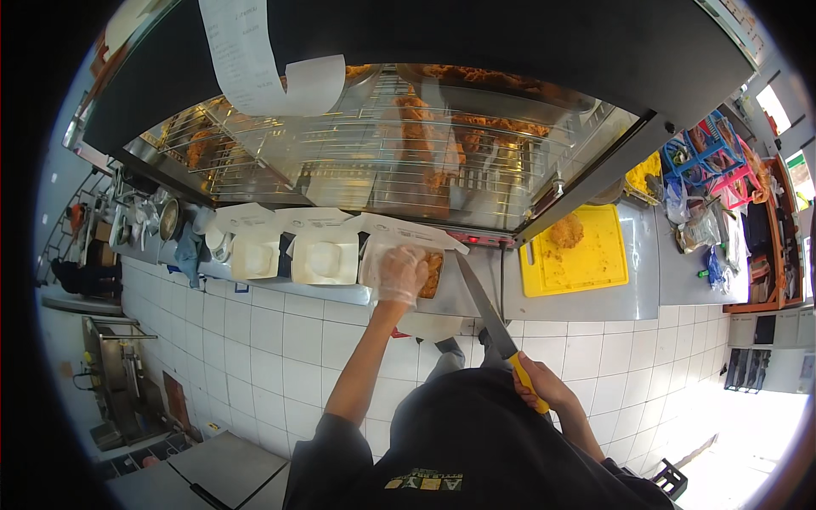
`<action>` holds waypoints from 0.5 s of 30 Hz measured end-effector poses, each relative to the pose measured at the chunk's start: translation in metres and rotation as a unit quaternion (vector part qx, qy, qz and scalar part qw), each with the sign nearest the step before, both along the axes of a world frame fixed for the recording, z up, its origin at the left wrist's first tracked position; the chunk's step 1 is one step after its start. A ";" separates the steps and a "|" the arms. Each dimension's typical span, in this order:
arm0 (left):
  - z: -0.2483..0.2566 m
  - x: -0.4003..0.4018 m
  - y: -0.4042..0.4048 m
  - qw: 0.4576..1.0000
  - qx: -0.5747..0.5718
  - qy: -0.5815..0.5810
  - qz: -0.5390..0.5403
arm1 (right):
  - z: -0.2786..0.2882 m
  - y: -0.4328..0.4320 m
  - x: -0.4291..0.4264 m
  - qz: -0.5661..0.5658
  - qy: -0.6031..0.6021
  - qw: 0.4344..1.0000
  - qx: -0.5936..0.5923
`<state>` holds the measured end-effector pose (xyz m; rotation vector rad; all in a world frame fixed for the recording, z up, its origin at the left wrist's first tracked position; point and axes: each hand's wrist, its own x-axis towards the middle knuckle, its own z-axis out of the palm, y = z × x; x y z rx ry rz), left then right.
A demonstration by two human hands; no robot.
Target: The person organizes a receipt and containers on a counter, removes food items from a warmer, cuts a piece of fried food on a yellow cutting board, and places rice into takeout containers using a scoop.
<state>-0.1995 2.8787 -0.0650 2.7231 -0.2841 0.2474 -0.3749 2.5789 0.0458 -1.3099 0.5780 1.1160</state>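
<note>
My left hand (401, 274), in a clear plastic glove, is over the rightmost open paper food box (371, 255). Sliced fried food (433, 275) shows at that box's right side; what lies beneath the glove is hidden, and I cannot tell whether the fingers hold anything. Bare, my right hand (542, 382) grips the yellow handle of a long-bladed kitchen knife (488, 312), its tip pointing up towards the counter. Two more open boxes, a middle one (352, 271) and a left one (237, 264), each contain a pale rounded mound, apparently rice.
A glass-fronted heated cabinet (357, 159) with fried pieces on racks stands behind the boxes. At right, a breaded fried piece (567, 231) lies on a yellow cutting board (599, 274). A paper slip (242, 51) hangs over the cabinet; a cable (503, 280) crosses the steel counter (472, 290).
</note>
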 end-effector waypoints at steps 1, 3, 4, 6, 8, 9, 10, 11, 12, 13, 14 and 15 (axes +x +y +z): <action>-0.009 -0.007 0.007 1.000 0.002 0.000 0.003 | 0.001 0.001 0.000 0.003 -0.007 1.000 -0.004; -0.023 -0.017 0.017 0.949 -0.052 0.293 -0.104 | 0.002 0.003 0.002 0.003 -0.013 1.000 -0.009; -0.023 -0.018 0.016 0.949 -0.052 0.294 -0.106 | 0.002 0.003 0.003 0.001 -0.009 1.000 -0.007; -0.024 -0.020 0.012 0.970 -0.085 0.205 -0.095 | 0.002 0.005 0.005 -0.003 -0.004 1.000 -0.005; -0.027 -0.014 0.011 0.956 -0.082 0.268 -0.086 | 0.004 0.006 0.006 0.013 -0.001 1.000 -0.001; -0.025 -0.010 0.010 0.938 -0.076 0.329 -0.075 | 0.004 0.006 0.007 0.011 -0.001 1.000 -0.001; -0.023 -0.007 0.010 0.938 -0.075 0.329 -0.077 | 0.004 0.005 0.008 0.013 -0.004 1.000 -0.003; -0.022 -0.006 0.009 0.943 -0.067 0.314 -0.086 | 0.004 0.005 0.008 0.015 -0.007 1.000 -0.005; -0.021 -0.005 0.009 0.948 -0.058 0.297 -0.095 | 0.004 0.005 0.008 0.013 -0.007 1.000 -0.005; -0.021 -0.005 0.009 0.948 -0.057 0.297 -0.096 | 0.002 0.005 0.008 0.012 -0.009 1.000 -0.002; -0.021 -0.004 0.009 0.947 -0.057 0.304 -0.086 | 0.002 0.004 0.007 0.010 -0.010 1.000 0.001; -0.020 -0.003 0.008 0.946 -0.056 0.311 -0.076 | 0.001 0.003 0.006 0.008 -0.010 1.000 0.001</action>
